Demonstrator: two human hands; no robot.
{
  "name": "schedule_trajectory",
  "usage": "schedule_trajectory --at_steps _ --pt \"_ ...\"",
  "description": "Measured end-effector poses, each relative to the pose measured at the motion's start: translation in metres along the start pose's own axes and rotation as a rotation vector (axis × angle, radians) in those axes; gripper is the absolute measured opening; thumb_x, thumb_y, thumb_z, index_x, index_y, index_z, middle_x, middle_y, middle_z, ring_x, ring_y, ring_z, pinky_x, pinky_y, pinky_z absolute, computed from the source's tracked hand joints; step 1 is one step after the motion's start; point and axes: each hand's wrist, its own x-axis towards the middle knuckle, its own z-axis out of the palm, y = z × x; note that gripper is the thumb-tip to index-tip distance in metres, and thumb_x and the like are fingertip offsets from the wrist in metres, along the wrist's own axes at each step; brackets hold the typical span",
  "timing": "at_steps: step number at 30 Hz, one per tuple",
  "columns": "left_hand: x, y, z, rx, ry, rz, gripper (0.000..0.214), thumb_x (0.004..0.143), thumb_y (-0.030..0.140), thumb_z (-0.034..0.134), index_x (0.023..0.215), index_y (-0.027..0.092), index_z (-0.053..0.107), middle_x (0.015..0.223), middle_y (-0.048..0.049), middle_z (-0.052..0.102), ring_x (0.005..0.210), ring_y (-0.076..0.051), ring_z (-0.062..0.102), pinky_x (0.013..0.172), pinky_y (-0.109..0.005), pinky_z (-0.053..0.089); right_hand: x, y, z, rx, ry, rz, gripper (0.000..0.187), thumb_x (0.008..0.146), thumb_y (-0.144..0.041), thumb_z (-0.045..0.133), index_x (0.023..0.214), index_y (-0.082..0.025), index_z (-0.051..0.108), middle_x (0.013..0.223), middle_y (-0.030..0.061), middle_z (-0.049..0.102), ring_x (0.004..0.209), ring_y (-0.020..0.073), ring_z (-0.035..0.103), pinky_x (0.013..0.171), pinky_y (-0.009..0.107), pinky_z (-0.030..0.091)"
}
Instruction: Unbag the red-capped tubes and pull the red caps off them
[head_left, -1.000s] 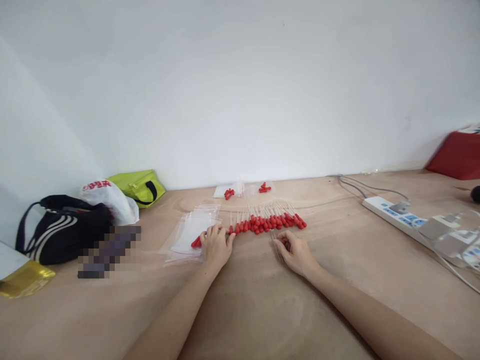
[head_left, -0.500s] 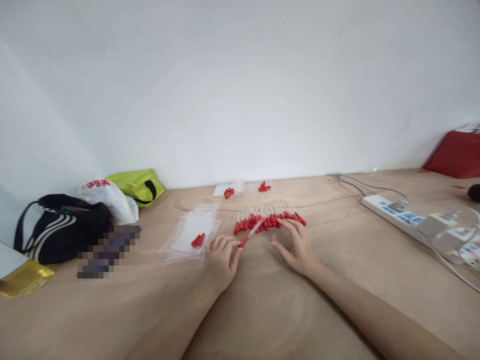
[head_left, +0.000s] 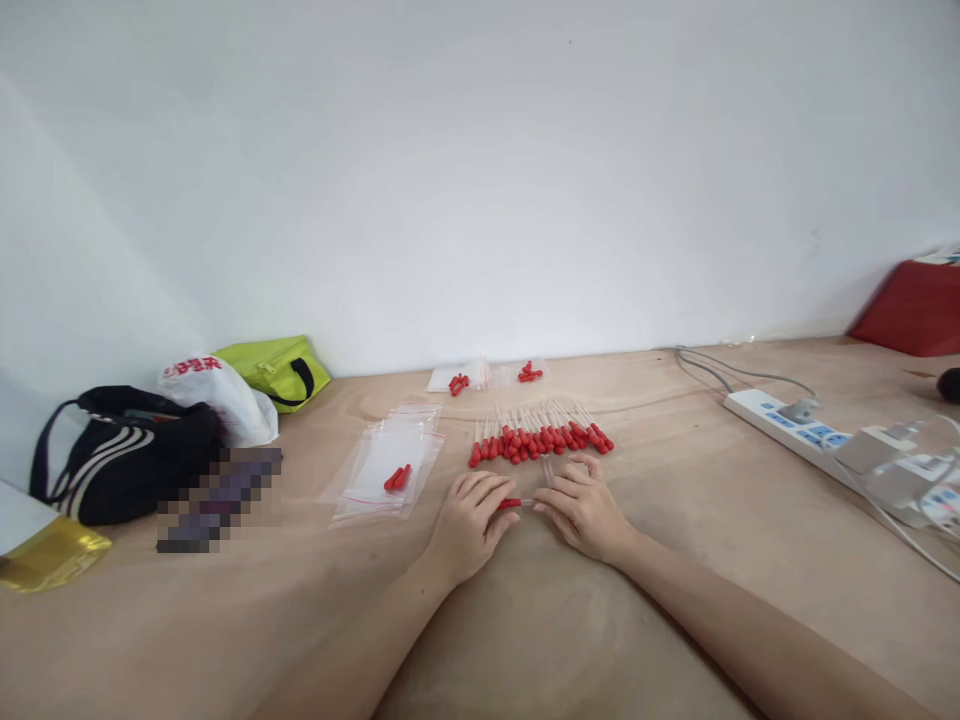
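My left hand (head_left: 472,525) is closed on the red rubber bulb (head_left: 510,503) of a dropper, which lies sideways between my hands. Its thin clear tube (head_left: 527,502) runs into the fingertips of my right hand (head_left: 585,508), which pinch it. Just beyond my hands is a row of droppers with red bulbs (head_left: 540,440), their clear tubes pointing to the wall. Several loose clear tubes (head_left: 548,466) lie partly hidden behind my right fingers. To the left, red bulbs (head_left: 397,478) rest on clear zip bags (head_left: 375,465).
Small bags with red bulbs (head_left: 529,373) lie near the wall. A white power strip (head_left: 784,425) with plugs and cables is on the right. At left are a black bag (head_left: 142,450), a white plastic bag (head_left: 240,405), a green bag (head_left: 277,370) and a blurred patch (head_left: 221,500).
My left hand has moved right and turned the dropper from slanting to level. My right hand has drawn back from the row, and its fingers have closed on the tube end.
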Motion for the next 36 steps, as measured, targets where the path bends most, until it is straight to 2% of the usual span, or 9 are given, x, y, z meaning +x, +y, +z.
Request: schedule_trajectory --at_steps 5,11,14,17,21,24,27,32,36 --pt "-0.001 -0.001 0.003 -0.027 -0.021 -0.038 0.025 0.087 0.029 0.041 0.074 0.020 0.060 0.074 -0.0011 0.065 0.077 -0.015 0.057 0.086 -0.036 0.037 -0.001 -0.002 -0.003 -0.005 -0.014 -0.043 0.025 0.086 -0.026 0.039 0.079 -0.021 0.063 0.059 -0.0001 0.057 0.067 0.0136 0.044 0.087 0.038 0.023" --pt "-0.003 0.003 0.000 -0.023 -0.061 -0.023 0.028 0.088 0.024 0.037 0.071 0.020 0.058 0.067 0.0007 0.064 0.069 -0.012 0.057 0.090 -0.037 0.034 -0.002 -0.005 -0.004 0.011 -0.025 -0.051 0.027 0.086 -0.025 0.039 0.073 -0.022 0.063 0.058 -0.0001 0.057 0.067 0.0134 0.043 0.087 0.039 0.022" --pt "-0.006 -0.004 -0.003 -0.010 -0.071 -0.042 0.030 0.088 0.021 0.033 0.071 0.021 0.058 0.066 0.0002 0.064 0.066 -0.012 0.057 0.090 -0.037 0.034 -0.006 0.001 -0.007 0.017 -0.036 -0.027 0.027 0.085 -0.025 0.040 0.073 -0.022 0.063 0.058 0.0003 0.057 0.067 0.0138 0.045 0.087 0.038 0.023" --pt "-0.014 -0.019 -0.010 0.032 -0.009 -0.087 0.029 0.088 0.023 0.033 0.074 0.021 0.059 0.071 -0.0013 0.064 0.069 -0.013 0.058 0.086 -0.037 0.037 -0.013 0.014 -0.013 -0.009 -0.014 0.062 0.025 0.085 -0.026 0.041 0.074 -0.022 0.064 0.061 0.0015 0.059 0.068 0.0147 0.046 0.084 0.037 0.025" --pt "-0.024 -0.031 -0.020 0.040 0.092 -0.162 0.024 0.087 0.028 0.037 0.081 0.021 0.060 0.076 -0.0027 0.063 0.075 -0.015 0.058 0.074 -0.029 0.044 -0.018 0.025 -0.014 -0.024 0.023 0.224 0.027 0.085 -0.031 0.041 0.080 -0.023 0.066 0.067 0.0031 0.063 0.067 0.0151 0.049 0.078 0.034 0.028" --pt "-0.023 -0.039 -0.023 0.114 0.227 -0.282 0.026 0.087 0.026 0.035 0.093 0.019 0.059 0.087 -0.0067 0.059 0.080 -0.016 0.057 0.073 -0.028 0.045 -0.017 0.023 -0.008 -0.017 0.073 0.320 0.026 0.085 -0.030 0.040 0.087 -0.023 0.065 0.067 0.0028 0.064 0.066 0.0147 0.052 0.073 0.031 0.030" --pt "-0.021 -0.056 -0.027 0.268 0.309 -0.431 0.031 0.084 0.023 0.033 0.099 0.014 0.058 0.087 -0.0099 0.053 0.076 -0.017 0.056 0.068 -0.029 0.046 -0.016 0.021 -0.005 -0.050 0.094 0.382 0.025 0.081 -0.024 0.039 0.088 -0.021 0.063 0.069 0.0018 0.064 0.066 0.0144 0.054 0.070 0.029 0.029" --pt "-0.027 -0.082 -0.037 0.421 0.188 -0.543 0.027 0.078 0.024 0.041 0.098 0.016 0.058 0.077 -0.0072 0.056 0.075 -0.021 0.054 0.073 -0.033 0.044 -0.015 0.023 -0.003 -0.133 0.064 0.433 0.021 0.076 -0.017 0.041 0.084 -0.019 0.060 0.069 0.0011 0.063 0.067 0.0145 0.054 0.066 0.027 0.026" --pt "-0.025 -0.074 -0.038 0.475 0.146 -0.550 0.025 0.076 0.033 0.048 0.092 0.019 0.061 0.083 -0.0082 0.060 0.081 -0.024 0.053 0.073 -0.035 0.041 -0.012 0.019 0.000 -0.149 0.015 0.425 0.022 0.080 -0.019 0.039 0.087 -0.020 0.059 0.074 0.0023 0.064 0.067 0.0145 0.054 0.065 0.027 0.025"
